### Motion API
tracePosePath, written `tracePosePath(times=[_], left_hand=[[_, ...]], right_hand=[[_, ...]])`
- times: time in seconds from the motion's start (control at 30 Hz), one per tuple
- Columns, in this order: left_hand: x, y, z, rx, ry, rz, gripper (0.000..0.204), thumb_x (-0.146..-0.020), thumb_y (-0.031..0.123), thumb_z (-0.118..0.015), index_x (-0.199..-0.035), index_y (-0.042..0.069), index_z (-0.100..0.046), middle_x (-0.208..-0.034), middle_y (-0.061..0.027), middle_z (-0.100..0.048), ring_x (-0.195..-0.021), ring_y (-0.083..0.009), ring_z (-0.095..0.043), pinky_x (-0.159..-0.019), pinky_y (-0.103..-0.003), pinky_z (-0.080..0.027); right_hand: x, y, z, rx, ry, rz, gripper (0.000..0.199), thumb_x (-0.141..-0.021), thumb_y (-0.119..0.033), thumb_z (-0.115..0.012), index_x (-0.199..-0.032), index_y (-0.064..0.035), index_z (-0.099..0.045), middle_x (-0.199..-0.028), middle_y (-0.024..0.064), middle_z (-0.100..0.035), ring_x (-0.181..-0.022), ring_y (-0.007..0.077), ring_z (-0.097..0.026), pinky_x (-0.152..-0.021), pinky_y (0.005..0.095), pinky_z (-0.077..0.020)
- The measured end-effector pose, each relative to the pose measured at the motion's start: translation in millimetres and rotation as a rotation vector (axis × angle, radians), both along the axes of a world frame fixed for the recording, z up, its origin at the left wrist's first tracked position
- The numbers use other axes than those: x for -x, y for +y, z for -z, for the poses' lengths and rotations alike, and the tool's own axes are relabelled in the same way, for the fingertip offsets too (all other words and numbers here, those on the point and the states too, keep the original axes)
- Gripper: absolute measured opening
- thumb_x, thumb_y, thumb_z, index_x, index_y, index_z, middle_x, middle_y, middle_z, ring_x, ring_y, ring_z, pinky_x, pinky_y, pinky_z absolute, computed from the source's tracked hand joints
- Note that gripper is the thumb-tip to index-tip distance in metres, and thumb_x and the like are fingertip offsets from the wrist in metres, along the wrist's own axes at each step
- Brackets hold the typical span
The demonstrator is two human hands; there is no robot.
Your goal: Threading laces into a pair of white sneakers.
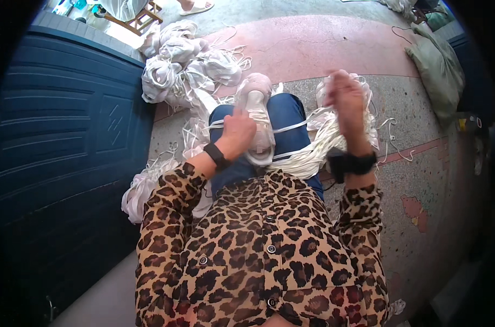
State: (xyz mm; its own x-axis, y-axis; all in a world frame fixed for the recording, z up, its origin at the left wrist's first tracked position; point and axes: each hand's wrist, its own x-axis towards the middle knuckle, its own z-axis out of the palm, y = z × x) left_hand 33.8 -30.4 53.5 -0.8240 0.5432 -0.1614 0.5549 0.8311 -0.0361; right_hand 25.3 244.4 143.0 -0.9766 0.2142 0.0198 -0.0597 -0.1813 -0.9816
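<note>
One pale pink-and-white lace-up shoe sits between your blue-clad knees, your left hand against it, your blurred right hand raised; neither grip's closure can be told.

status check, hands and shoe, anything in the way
Left grip at left side of pale sneaker; right grip raised, blurred, hold unclear. Sneaker on lap, white laces out both sides. Cream lace bundle over right thigh.

Room to pass lies right of the right hand, over speckled floor. A blue panel bars the left, piled white shoes the front left, laces the right thigh.
</note>
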Motion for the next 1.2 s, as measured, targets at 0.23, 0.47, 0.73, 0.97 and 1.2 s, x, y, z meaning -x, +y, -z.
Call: tracePosePath(times=[0.23,0.47,0.73,0.97,1.2], left_hand=[[3.4,5.5,2.1,0.16,0.031,0.169,0.013,-0.081,0.018,-0.064,-0.081,0.012,-0.074,-0.09,-0.0081,-0.065,-0.098,-0.0269,-0.057,-0.068,-0.037,-0.045],[21.1,-28.9,13.2,-0.674,-0.066,0.135,0.005,-0.086,0.004,-0.062,-0.091,0.003,-0.063,-0.091,-0.0098,-0.063,-0.089,-0.0284,-0.057,-0.079,-0.038,-0.047],[28.2,-31.6,-36.0,-1.17,-0.517,-0.315,0.016,-0.098,0.014,-0.06,-0.109,0.002,-0.058,-0.082,-0.0034,-0.067,-0.078,-0.0167,-0.063,-0.072,-0.031,-0.05],[3.5,-20.3,18.5,-0.62,-0.235,-0.189,0.014,-0.089,0.013,-0.061,-0.091,0.0,-0.066,-0.083,-0.023,-0.068,-0.083,-0.0423,-0.065,-0.073,-0.051,-0.051],[-6.4,-11.2,30.2,-0.342,-0.037,-0.127,0.011,-0.081,0.01,-0.063,-0.078,0.0,-0.069,-0.088,-0.0189,-0.066,-0.092,-0.0376,-0.058,-0.076,-0.046,-0.051]], right_hand=[[-32.9,-67.0,92.0,-0.283,-0.373,-0.422,0.022,-0.098,-0.024,-0.063,-0.098,-0.0035,-0.07,-0.069,-0.0004,-0.063,-0.055,0.0049,-0.054,-0.05,0.0207,-0.0449],[-32.6,-78.3,129.2,-0.423,-0.24,-0.523,0.024,-0.1,-0.016,-0.057,-0.11,0.0029,-0.068,-0.079,0.0006,-0.063,-0.066,0.0073,-0.056,-0.061,0.0231,-0.0475],[-38.5,-82.4,137.0,-0.657,-0.11,-0.389,0.021,-0.099,-0.018,-0.057,-0.106,-0.0008,-0.065,-0.08,0.0119,-0.067,-0.066,0.0244,-0.064,-0.064,0.0364,-0.0526],[-60.7,-86.5,134.1,-0.918,-0.101,-0.354,0.022,-0.098,-0.023,-0.053,-0.098,-0.0032,-0.06,-0.078,0.0263,-0.066,-0.076,0.0466,-0.065,-0.068,0.0546,-0.0505],[-66.7,-77.1,128.2,-0.904,-0.093,-0.397,0.018,-0.099,-0.019,-0.054,-0.101,-0.0032,-0.061,-0.08,0.0234,-0.067,-0.079,0.0438,-0.065,-0.069,0.0496,-0.0512]])
